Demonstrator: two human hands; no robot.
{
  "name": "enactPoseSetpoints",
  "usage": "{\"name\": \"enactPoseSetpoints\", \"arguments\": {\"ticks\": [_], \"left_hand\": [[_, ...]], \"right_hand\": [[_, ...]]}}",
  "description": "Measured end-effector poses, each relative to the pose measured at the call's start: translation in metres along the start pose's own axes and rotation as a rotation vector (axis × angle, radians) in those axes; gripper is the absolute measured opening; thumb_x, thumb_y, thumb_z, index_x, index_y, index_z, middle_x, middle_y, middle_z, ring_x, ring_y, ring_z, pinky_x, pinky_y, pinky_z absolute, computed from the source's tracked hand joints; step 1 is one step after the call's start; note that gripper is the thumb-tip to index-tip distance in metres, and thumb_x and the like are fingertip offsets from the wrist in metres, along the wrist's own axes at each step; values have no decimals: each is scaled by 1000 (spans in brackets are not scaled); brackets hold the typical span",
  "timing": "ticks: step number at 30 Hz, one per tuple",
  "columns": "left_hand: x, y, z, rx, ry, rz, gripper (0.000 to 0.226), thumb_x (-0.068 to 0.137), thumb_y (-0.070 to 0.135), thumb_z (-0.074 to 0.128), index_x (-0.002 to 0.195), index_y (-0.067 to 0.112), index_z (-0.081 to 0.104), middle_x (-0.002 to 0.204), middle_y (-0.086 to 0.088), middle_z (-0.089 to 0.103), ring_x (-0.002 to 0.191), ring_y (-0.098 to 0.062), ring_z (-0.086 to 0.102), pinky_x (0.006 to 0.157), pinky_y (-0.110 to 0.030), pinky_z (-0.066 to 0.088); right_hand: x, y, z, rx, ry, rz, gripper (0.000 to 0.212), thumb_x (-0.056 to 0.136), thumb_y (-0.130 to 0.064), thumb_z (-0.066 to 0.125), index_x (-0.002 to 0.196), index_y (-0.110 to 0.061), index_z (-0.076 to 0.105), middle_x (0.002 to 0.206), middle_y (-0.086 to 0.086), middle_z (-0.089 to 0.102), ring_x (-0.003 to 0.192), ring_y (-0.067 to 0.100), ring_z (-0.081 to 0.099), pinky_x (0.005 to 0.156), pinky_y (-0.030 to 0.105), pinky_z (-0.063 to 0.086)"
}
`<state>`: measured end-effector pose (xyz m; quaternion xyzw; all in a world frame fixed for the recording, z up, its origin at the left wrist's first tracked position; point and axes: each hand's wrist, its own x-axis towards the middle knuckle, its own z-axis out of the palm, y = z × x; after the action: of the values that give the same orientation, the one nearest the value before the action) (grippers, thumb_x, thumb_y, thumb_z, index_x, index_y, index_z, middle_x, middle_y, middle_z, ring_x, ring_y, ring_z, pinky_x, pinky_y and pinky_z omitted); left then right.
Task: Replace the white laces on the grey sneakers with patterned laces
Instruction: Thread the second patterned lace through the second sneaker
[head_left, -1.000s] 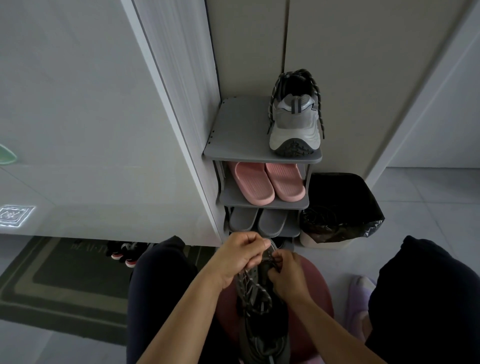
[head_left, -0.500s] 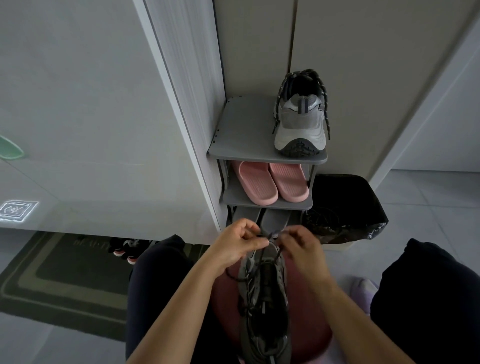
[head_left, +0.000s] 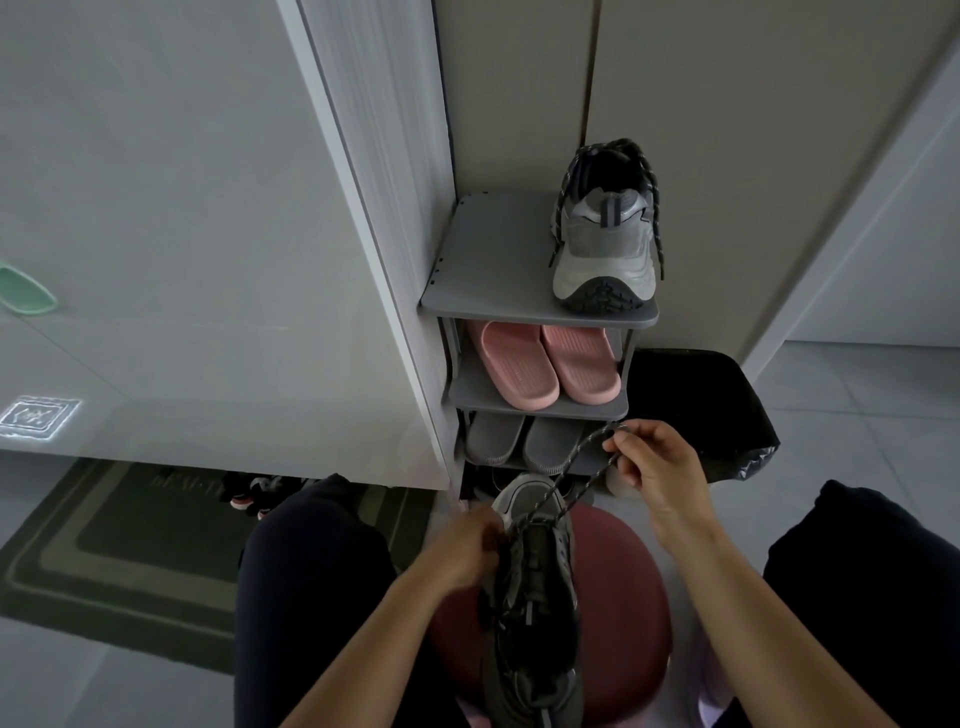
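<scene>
Sneaker (head_left: 535, 597) on a stool (head_left: 623, 597), lace pulled
Sneaker sits at six o'clock; right hand (head_left: 660, 467) pinches its lace (head_left: 576, 467), stretched toward one o'clock; left hand (head_left: 462, 545) grips the sneaker's side; hands apart.

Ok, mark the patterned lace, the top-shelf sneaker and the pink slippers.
patterned lace (head_left: 568, 466), head view, taut stretch
top-shelf sneaker (head_left: 605, 254), head view, heel
pink slippers (head_left: 511, 358), head view, left slipper's strap

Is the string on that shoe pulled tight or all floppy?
Pulled tight: the patterned lace runs in straight lines from the sneaker up to the right hand, which pinches its loop.
</scene>
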<state>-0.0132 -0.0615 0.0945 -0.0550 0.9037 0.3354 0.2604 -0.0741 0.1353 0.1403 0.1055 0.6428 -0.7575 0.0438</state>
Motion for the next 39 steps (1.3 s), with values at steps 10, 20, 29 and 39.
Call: {"name": "enactPoseSetpoints", "arguments": {"ticks": [10, 20, 29, 39], "left_hand": [[-28, 10, -3, 3, 34, 7, 33, 90, 4, 52, 123, 3, 55, 117, -8, 61, 102, -18, 58, 69, -3, 40], [-10, -1, -6, -839, 190, -150, 18, 85, -7, 55, 79, 9, 49, 66, -10, 67, 49, -12, 60, 46, -19, 45], [-5, -6, 0, -791, 223, -112, 17, 88, -2, 53, 82, 10, 63, 74, -7, 65, 58, -13, 60, 54, -21, 48], [-3, -7, 5, -720, 192, 8, 21, 82, -8, 61, 81, 12, 62, 70, -1, 62, 51, -1, 61, 56, -16, 51]], "right_hand": [[4, 7, 17, -72, -107, 46, 4, 89, -4, 56, 90, -6, 59, 80, 7, 65, 58, 5, 61, 52, 14, 48], [-27, 59, 10, -633, -261, 77, 20, 86, -13, 63, 105, -11, 60, 90, -8, 60, 81, 4, 57, 67, 7, 41], [-45, 72, 31, -1023, -333, -85, 22, 86, -32, 59, 100, -18, 68, 100, -3, 50, 89, 6, 49, 78, 18, 41], [-42, 83, 35, -945, -348, 56, 18, 78, -32, 67, 88, -17, 71, 97, 5, 57, 87, 17, 58, 62, 13, 36]]}}
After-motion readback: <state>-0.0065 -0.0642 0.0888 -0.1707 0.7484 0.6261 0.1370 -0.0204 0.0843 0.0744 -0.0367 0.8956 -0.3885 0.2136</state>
